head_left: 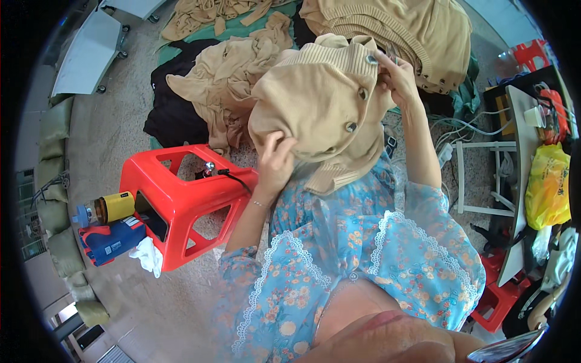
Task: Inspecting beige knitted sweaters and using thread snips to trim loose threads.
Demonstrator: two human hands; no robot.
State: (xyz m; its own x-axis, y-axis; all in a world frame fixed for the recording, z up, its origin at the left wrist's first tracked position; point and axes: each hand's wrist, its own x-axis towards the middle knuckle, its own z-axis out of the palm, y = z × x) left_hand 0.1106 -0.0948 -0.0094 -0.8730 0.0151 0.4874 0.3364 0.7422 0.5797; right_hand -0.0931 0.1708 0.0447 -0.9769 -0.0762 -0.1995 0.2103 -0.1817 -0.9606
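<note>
A tan knitted cardigan (pixel 308 100) with a ribbed hem and dark buttons down its front edge lies bunched across my lap. My left hand (pixel 276 162) has its fingers curled into the knit at the lower left side. At the upper right, my right hand (pixel 397 77) pinches the ribbed corner beside the top button (pixel 371 60). A small, thin metal thing (pixel 392 53) shows at the right fingertips; its kind is hard to make out. Further down the edge are another button (pixel 362 94) and a third.
Piles of tan knitwear (pixel 393 30) lie ahead on green and black cloth. On my left stands a red plastic stool (pixel 181 187) with a cable, beside a bottle (pixel 112 209) and a blue box (pixel 113 241). A table (pixel 521 145) with a yellow bag (pixel 548 186) is at right.
</note>
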